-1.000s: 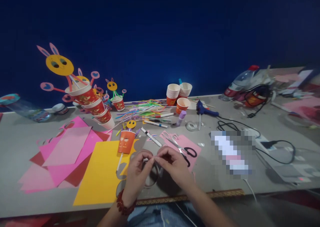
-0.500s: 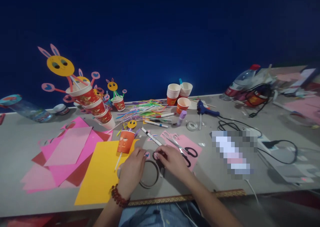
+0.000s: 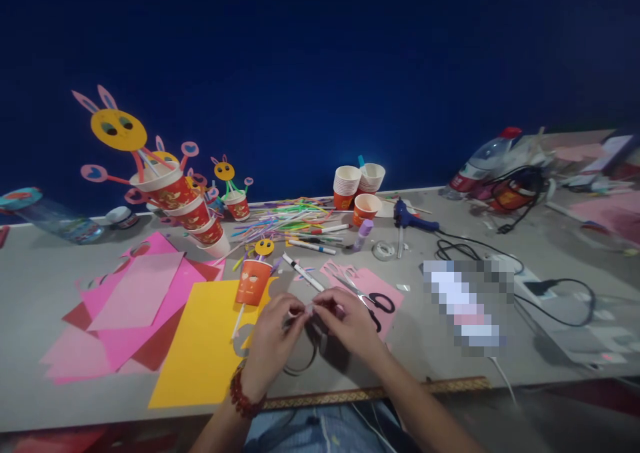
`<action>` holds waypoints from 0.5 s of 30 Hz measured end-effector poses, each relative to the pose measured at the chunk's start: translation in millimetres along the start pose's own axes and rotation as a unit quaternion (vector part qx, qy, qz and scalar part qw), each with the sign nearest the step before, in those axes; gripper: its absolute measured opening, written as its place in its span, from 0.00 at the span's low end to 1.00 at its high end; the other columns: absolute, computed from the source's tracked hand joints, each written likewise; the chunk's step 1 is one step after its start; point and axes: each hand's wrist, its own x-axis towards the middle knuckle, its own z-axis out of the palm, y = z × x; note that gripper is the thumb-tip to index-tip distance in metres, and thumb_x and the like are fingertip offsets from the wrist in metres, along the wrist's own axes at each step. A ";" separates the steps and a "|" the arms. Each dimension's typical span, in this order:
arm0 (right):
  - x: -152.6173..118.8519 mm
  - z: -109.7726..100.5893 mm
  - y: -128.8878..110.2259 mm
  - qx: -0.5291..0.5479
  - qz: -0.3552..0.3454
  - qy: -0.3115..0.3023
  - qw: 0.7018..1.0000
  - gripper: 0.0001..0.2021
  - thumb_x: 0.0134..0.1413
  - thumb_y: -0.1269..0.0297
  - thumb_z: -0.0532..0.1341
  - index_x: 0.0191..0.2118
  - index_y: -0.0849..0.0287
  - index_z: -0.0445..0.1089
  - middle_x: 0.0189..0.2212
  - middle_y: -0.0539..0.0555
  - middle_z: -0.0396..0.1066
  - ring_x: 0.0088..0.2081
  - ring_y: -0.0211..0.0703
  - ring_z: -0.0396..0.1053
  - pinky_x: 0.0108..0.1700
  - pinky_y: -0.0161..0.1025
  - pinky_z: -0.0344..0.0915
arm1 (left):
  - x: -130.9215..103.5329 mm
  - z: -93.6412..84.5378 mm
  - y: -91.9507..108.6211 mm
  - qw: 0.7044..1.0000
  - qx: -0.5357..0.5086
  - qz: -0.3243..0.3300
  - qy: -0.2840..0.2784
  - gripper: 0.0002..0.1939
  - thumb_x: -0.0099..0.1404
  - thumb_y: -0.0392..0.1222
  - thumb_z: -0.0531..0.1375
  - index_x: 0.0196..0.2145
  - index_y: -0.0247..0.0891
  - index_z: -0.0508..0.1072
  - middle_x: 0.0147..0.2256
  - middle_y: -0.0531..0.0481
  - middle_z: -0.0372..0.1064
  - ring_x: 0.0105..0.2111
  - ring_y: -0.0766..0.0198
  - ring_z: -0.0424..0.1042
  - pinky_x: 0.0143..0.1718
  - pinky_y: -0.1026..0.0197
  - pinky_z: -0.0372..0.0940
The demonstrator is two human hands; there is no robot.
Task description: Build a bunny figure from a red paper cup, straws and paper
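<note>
My left hand (image 3: 279, 330) and my right hand (image 3: 350, 320) meet fingertip to fingertip above the near part of the table. Both pinch a small pale pink paper piece (image 3: 309, 308), mostly covered by the fingers. Below them lies a roll of tape (image 3: 311, 360), partly hidden by my left hand. Left of my hands, an orange paper cup (image 3: 253, 284) with a yellow face on top and a white straw rests on a yellow sheet (image 3: 193, 346). Beside my right hand, black-handled scissors (image 3: 367, 298) lie on pink paper (image 3: 387, 290).
Decorated cups with rabbit faces (image 3: 173, 190) stand stacked at the left, behind pink sheets (image 3: 135, 293). Colourful straws (image 3: 295, 216), white cups (image 3: 347, 180), a glue stick (image 3: 363, 234) and a blue glue gun (image 3: 413, 220) are farther back. A power strip (image 3: 543, 290) with cords lies right.
My two hands have come together, and their fingertips now meet. The pink circle with a blue mark, earlier visible in my left fingers, is now mostly covered. My left hand covers more of the tape roll.
</note>
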 end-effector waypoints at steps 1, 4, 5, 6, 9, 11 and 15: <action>-1.2 -1.6 -3.5 0.007 -0.037 0.005 0.999 0.04 0.59 0.70 0.62 0.36 0.55 0.74 0.31 0.52 0.76 0.33 0.43 0.72 0.37 0.39 0.67 | -1.2 0.0 1.9 1.000 0.003 0.019 0.020 0.03 0.69 0.38 0.57 0.37 0.39 0.71 0.36 0.48 0.72 0.38 0.60 0.72 0.40 0.59 0.68; -4.1 -9.4 -15.2 0.009 -0.184 0.006 0.983 0.07 0.58 0.73 0.60 0.38 0.53 0.73 0.34 0.53 0.77 0.37 0.44 0.73 0.42 0.43 0.68 | -5.4 -2.7 7.4 0.987 0.041 0.123 0.093 0.05 0.68 0.32 0.57 0.38 0.40 0.71 0.36 0.48 0.72 0.39 0.60 0.71 0.42 0.57 0.68; -5.0 -12.5 -18.6 0.001 -0.223 0.011 0.975 0.08 0.58 0.74 0.60 0.38 0.53 0.72 0.35 0.53 0.77 0.37 0.44 0.73 0.42 0.44 0.68 | -6.6 -4.4 9.1 0.979 0.053 0.164 0.109 0.07 0.67 0.30 0.58 0.39 0.40 0.71 0.36 0.48 0.72 0.39 0.60 0.71 0.42 0.56 0.68; -5.8 -15.5 -21.5 -0.008 -0.251 0.016 0.968 0.09 0.57 0.75 0.60 0.39 0.53 0.72 0.35 0.54 0.76 0.37 0.44 0.72 0.41 0.44 0.68 | -7.5 -6.1 10.7 0.971 0.060 0.202 0.117 0.08 0.66 0.29 0.58 0.39 0.40 0.71 0.36 0.48 0.72 0.38 0.60 0.71 0.43 0.55 0.68; -8.0 -22.3 -26.5 -0.024 -0.292 0.021 0.956 0.11 0.57 0.75 0.59 0.41 0.53 0.71 0.36 0.54 0.75 0.37 0.44 0.72 0.40 0.43 0.69 | -8.7 -10.7 14.4 0.954 0.061 0.268 0.118 0.10 0.65 0.28 0.58 0.41 0.39 0.72 0.36 0.47 0.73 0.37 0.61 0.70 0.43 0.53 0.69; -9.0 -24.4 -27.4 -0.025 -0.306 0.014 0.952 0.11 0.56 0.76 0.59 0.42 0.53 0.71 0.36 0.55 0.75 0.38 0.44 0.72 0.40 0.43 0.69 | -8.3 -12.3 16.1 0.950 0.059 0.280 0.122 0.10 0.65 0.27 0.58 0.41 0.39 0.72 0.36 0.47 0.73 0.37 0.61 0.70 0.42 0.52 0.69; -9.8 -23.5 -27.8 -0.018 -0.314 0.009 0.949 0.12 0.56 0.77 0.59 0.42 0.53 0.70 0.36 0.55 0.75 0.38 0.44 0.71 0.40 0.44 0.69 | -7.9 -13.5 18.8 0.948 0.052 0.287 0.129 0.09 0.63 0.26 0.59 0.39 0.36 0.72 0.35 0.46 0.73 0.37 0.61 0.70 0.42 0.53 0.70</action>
